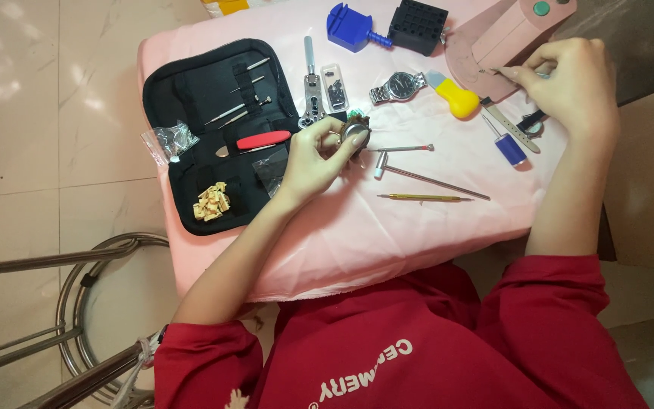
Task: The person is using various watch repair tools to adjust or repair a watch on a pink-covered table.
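Fingers of the left hand pinch a watch case loosely; it could slip while the right hand, apparently closed on something small, reaches away.

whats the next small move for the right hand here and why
Probably bring the right hand back to the watch case that the left hand holds up. The right hand is pinching something small, too small to identify, at the pink box, well apart from the case.
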